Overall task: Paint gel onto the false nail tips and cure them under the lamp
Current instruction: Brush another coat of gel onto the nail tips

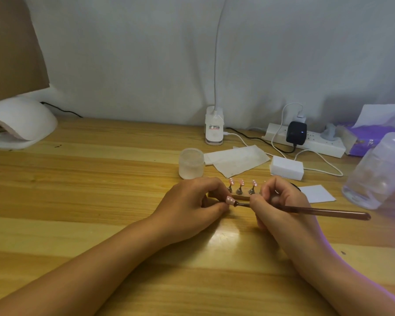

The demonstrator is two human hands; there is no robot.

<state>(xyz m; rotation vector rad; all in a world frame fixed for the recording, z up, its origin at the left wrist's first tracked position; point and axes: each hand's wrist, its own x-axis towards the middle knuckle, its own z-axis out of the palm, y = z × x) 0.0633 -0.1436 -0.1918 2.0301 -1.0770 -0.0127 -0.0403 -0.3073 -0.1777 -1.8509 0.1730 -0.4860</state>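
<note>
from six o'clock your left hand point(192, 207) pinched one pink nail tip point(229, 200), and your right hand point(283, 206) gripped the brush point(328, 212), its bristles on that tip. three other tips point(241, 182) stood just beyond, at twelve o'clock; whether gelled, you couldn't tell. curing under the lamp point(21, 122), at ten o'clock, looked not yet done.

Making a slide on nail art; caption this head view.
Left hand holds a pink nail tip; right hand sets a brush to it, three more tips behind.
</note>
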